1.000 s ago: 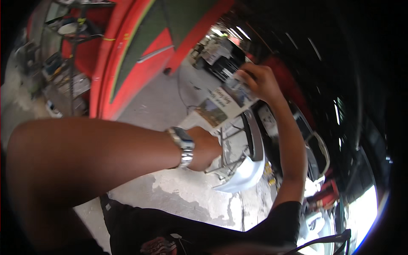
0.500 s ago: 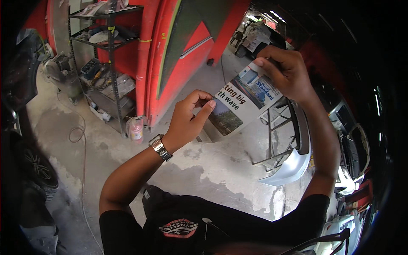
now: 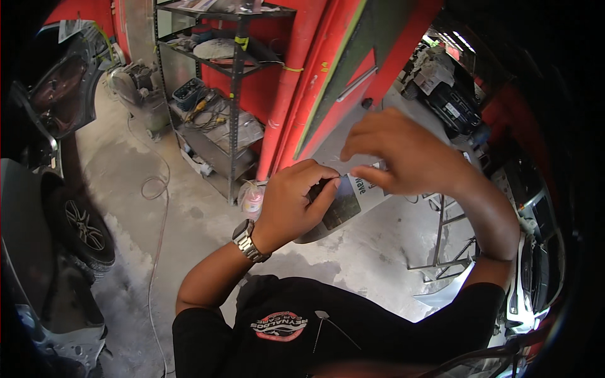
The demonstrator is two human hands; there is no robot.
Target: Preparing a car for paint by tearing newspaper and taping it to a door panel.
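A sheet of newspaper (image 3: 346, 208) is held in the air between the hands, its near part hanging beside the left wrist. Its upper edge is pinched between thumb and fingers of the left hand (image 3: 293, 201). The right hand (image 3: 403, 154) is raised over the sheet's far end, thumb parted from curled fingers; whether paper is touched by it cannot be told. For good control, the left pinch is best made firm but light, since thin paper probably creases or rips easily. Any pull should be gentle and even, and the sheet best held clear of the metal stand (image 3: 439, 236) below the right forearm.
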